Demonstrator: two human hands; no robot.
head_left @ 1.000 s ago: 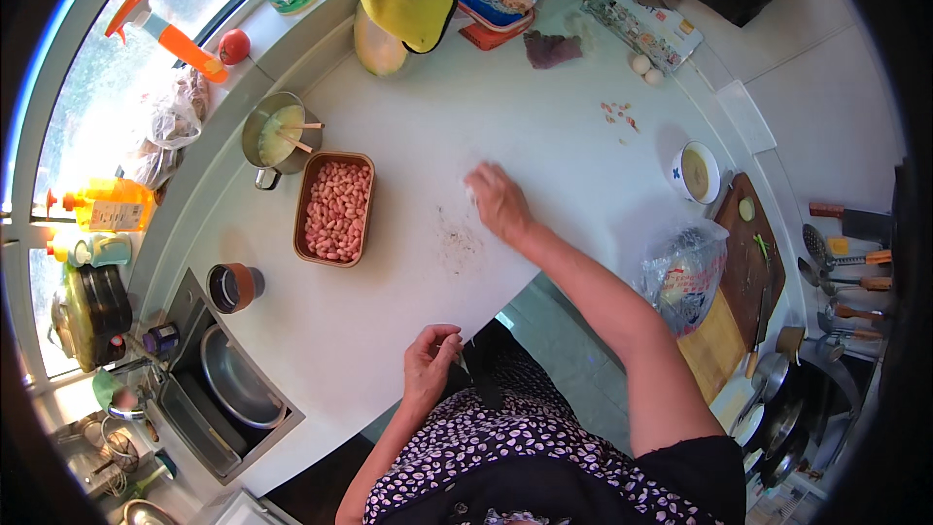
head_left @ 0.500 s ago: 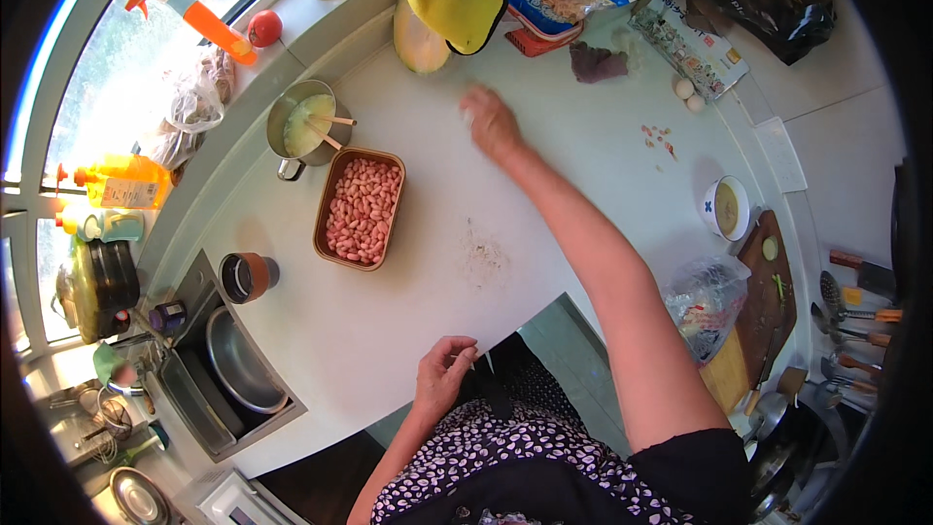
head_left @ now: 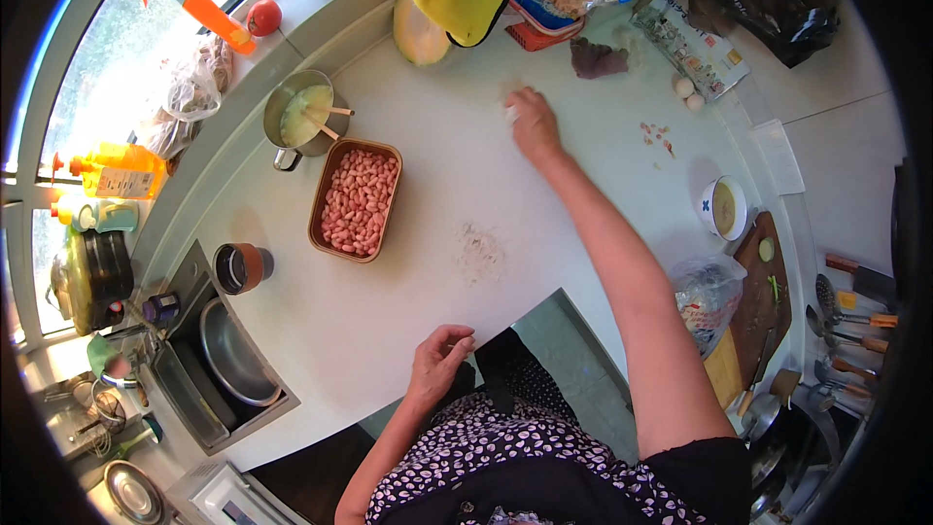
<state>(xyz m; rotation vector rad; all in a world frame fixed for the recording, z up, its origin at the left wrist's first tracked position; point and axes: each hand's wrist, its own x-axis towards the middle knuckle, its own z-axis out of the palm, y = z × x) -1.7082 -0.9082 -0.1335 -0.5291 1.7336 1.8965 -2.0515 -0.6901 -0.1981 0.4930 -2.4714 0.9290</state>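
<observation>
Peanuts fill a brown rectangular tray (head_left: pixel 357 198) that sits on the white counter (head_left: pixel 428 262), at about nine o'clock from the counter's middle. Just beyond the tray, toward eleven o'clock, stands a small metal pot (head_left: pixel 303 117) of pale liquid with wooden sticks leaning in it. A thin scatter of flaky skins (head_left: pixel 480 253) lies on the bare surface at four o'clock from the tray, well apart from both hands.

The person's right hand (head_left: pixel 533 122) reaches far across the counter toward twelve o'clock, palm down, fingers curled loosely around something small and white at the fingertips; what it is I cannot tell. That hand lies near a cut piece of pale melon or squash (head_left: pixel 418 34) and a dark purple scrap (head_left: pixel 598 58), touching neither. The left hand (head_left: pixel 437 360) rests at the near counter edge at six o'clock, fingers bent and half closed, with nothing visible in it.

At three o'clock a small white bowl (head_left: pixel 724 206) of yellowish liquid stands beside a wooden cutting board (head_left: pixel 758 301), and a crumpled plastic bag (head_left: pixel 705 297) sits just below the bowl. A few peanut bits (head_left: pixel 656 133) lie between the right hand and the bowl. At eight o'clock a dark cup (head_left: pixel 238 267) stands by the sink (head_left: pixel 228 369).
</observation>
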